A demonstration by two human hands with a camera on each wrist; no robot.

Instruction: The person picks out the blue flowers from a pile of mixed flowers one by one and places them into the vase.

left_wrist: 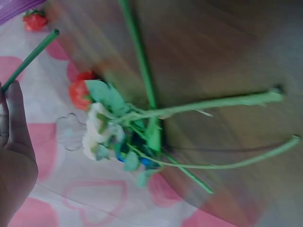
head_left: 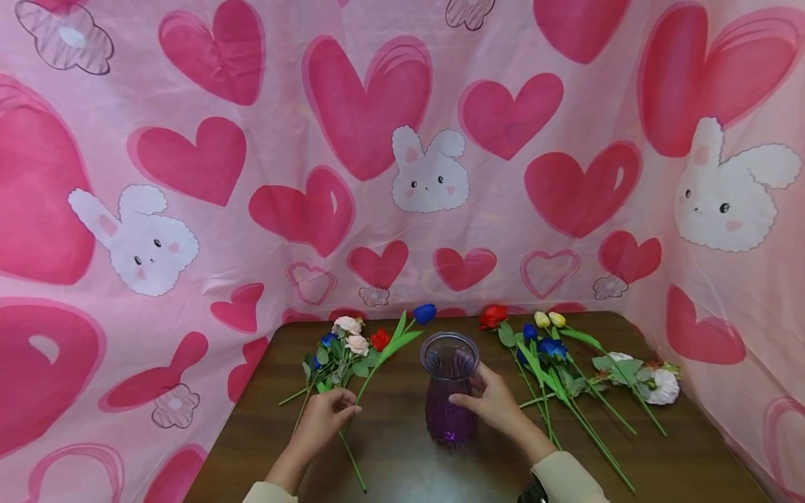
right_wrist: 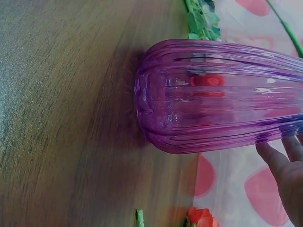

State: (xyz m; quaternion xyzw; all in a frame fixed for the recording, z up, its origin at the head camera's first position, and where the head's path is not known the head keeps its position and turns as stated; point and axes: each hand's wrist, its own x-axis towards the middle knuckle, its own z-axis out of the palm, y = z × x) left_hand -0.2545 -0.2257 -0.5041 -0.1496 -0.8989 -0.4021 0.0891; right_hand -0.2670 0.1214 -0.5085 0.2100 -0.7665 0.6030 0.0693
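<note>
My left hand (head_left: 328, 417) pinches the stem of a blue tulip (head_left: 424, 314), whose long leaves (head_left: 397, 344) lean up toward the right. In the left wrist view a green stem (left_wrist: 32, 59) rises from between the fingers. Upright at the middle of the table stands a purple glass vase (head_left: 450, 402) with a flared rim and ribbed sides. My right hand (head_left: 497, 404) holds the vase from its right side, thumb across the front; the other fingers are partly hidden behind the glass. Through the clear vase wall (right_wrist: 189, 106), a red flower shows in the right wrist view.
On the left of the table (head_left: 402, 461) lie pale pink flowers (head_left: 356, 345), a red rose (head_left: 380, 340) and blue blooms. To the right are a red rose (head_left: 493, 317), yellow tulips (head_left: 549, 320), a blue rose (head_left: 553, 348) and a white flower (head_left: 663, 388). A patterned pink cloth (head_left: 428, 237) hangs behind.
</note>
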